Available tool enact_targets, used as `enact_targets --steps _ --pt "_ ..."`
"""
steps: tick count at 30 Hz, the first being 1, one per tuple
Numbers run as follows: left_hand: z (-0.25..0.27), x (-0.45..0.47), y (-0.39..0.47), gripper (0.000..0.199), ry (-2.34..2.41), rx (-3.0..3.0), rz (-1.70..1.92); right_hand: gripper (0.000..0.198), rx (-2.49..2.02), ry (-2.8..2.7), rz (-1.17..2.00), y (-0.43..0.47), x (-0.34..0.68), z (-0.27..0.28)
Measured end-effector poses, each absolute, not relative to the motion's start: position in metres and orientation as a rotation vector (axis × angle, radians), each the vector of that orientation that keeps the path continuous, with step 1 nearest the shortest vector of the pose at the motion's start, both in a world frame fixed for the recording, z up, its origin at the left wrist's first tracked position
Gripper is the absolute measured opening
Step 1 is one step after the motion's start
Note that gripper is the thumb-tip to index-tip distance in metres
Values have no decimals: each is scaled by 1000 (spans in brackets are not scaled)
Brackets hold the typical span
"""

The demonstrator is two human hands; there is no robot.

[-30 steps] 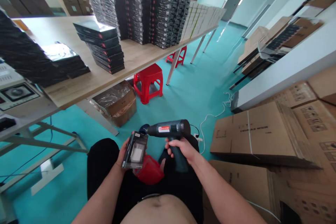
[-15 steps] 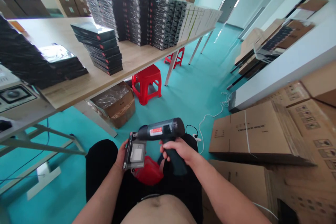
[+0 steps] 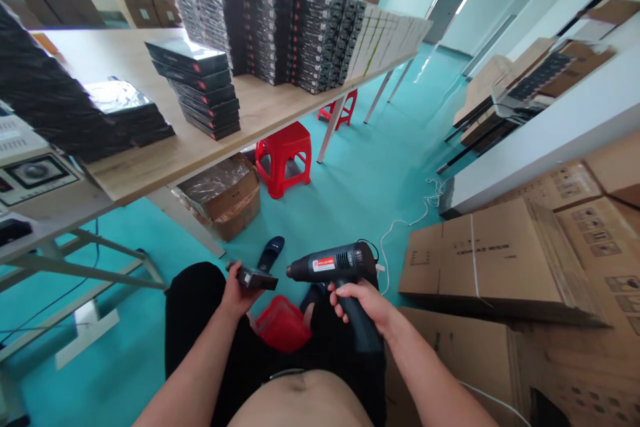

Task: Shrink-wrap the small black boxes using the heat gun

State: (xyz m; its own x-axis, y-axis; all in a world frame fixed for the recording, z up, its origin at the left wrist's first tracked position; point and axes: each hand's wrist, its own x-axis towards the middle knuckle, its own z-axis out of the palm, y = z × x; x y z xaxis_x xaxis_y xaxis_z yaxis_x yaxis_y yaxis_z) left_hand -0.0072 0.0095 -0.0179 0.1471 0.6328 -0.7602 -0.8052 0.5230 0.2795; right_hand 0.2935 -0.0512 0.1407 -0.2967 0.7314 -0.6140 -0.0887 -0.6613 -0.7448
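Observation:
My right hand (image 3: pixel 363 303) is wrapped round the grip of a dark heat gun (image 3: pixel 333 263), whose nozzle points left. In my left hand (image 3: pixel 239 297) is a small black box (image 3: pixel 257 279), tilted so that a narrow side faces me. A gap separates the nozzle from the box. Below them, between my legs, shows a red stool seat (image 3: pixel 283 325). A dark slipper (image 3: pixel 271 253) lies on the floor just beyond the box.
A long table (image 3: pixel 280 103) at the left bears stacks of black wrapped boxes (image 3: pixel 210 90). Under its edge stand a red stool (image 3: pixel 284 153) and an open carton (image 3: pixel 230 203). Flat cartons (image 3: pixel 480 253) lie at the right; a white cable (image 3: pixel 393 223) crosses the floor.
The black box has turned from its broad windowed face to a narrow side. The heat gun has moved right and slightly down, away from the box.

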Motion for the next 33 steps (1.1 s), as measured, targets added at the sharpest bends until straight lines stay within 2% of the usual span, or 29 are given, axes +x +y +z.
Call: enact_targets --steps 3,6,12,16,21,29,33 --pt "-25 -8 11 34 992 -269 1012 27 -1404 -846 2024 -56 282 141" --pt "-28 -7 11 31 946 -227 1028 31 -1274 -873 2099 -62 260 145" --pt "-30 -9 7 37 941 -270 1028 31 -1373 -857 1923 -59 247 145" --pt "-32 -8 8 29 919 -223 1061 28 -1325 -931 2029 -63 247 143" --pt "-34 -8 12 31 920 -307 1071 29 -1392 -930 1854 -64 236 136" --pt "-29 -13 10 23 807 -243 1136 32 -1392 -883 1933 -75 267 133" --pt "-27 -11 13 27 874 -186 1241 31 -1365 -765 1922 -85 284 129"
